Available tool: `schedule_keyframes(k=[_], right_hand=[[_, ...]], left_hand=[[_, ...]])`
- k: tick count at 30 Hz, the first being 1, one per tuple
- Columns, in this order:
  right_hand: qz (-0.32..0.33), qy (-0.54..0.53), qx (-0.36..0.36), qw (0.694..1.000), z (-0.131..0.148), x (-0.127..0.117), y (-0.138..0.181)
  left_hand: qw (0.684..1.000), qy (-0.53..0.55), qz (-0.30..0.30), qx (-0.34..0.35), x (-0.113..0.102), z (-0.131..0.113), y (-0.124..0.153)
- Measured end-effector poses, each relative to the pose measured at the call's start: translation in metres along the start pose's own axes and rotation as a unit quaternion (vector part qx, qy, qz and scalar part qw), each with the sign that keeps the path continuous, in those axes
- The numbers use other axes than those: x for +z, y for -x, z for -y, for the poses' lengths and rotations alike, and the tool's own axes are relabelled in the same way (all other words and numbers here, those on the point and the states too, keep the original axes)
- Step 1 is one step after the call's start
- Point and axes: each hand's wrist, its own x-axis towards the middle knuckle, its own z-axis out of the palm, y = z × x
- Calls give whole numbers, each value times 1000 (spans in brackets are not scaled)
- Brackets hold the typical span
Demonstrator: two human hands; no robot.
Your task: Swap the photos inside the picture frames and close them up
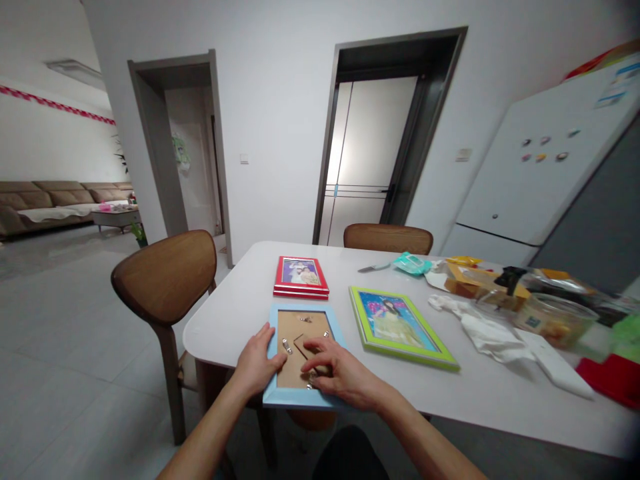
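Head view, lower centre of the frame: blue picture frame (303, 353) lies face-down at the white table (240, 313) edge, left hand (256, 365) pinning its left rail with fingers flat, unclosed, while right hand (336, 372) fingertips press the brown backing board (300, 337), steadying it.

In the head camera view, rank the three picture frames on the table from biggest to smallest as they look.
1. Green frame, face up, looks largest.
2. Blue frame, face down under the left hand and right hand, looks close behind; it lies nearer the camera and is partly covered, so that order is unsure.
3. Red frame, farthest away, looks smallest.
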Motion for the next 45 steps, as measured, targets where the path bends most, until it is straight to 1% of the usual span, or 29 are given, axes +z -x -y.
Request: schedule_keyframes(k=[1,3,12,14,16,17,19,22,27,30,34,45], right_hand=[[15,-3,-3,1000,1,-2,3],[24,-2,-2,1000,2,-2,3],[-45,7,-1,999,-4,11,-5],[-80,7,15,997,-9,9,-9],[-135,29,47,989,-15,6,-17],[-161,51,64,984,-18,4,-23],[-181,115,95,972,-23,1,-35],[-164,183,128,961,-29,-2,-52],[-160,215,158,950,-35,2,-70],[-158,227,148,950,-36,7,-73],[-147,229,117,955,-35,10,-73],[-125,210,78,967,-33,10,-70]], left_hand=[[1000,-1,0,0,0,0,0],[1000,-3,0,0,1,0,0],[1000,-9,4,-3,-1,-1,1],[1000,-6,5,-2,-1,-2,1],[1000,-5,5,-2,-2,-2,1],[1000,-5,6,-2,-2,-2,1],[1000,-5,6,-2,-3,-3,2],[1000,-7,10,-8,-4,-4,2],[1000,-12,16,-9,-5,-6,2],[1000,-12,18,-8,-4,-6,2],[1000,-8,16,-7,-2,-4,2],[1000,6,14,-4,-3,-4,2]])
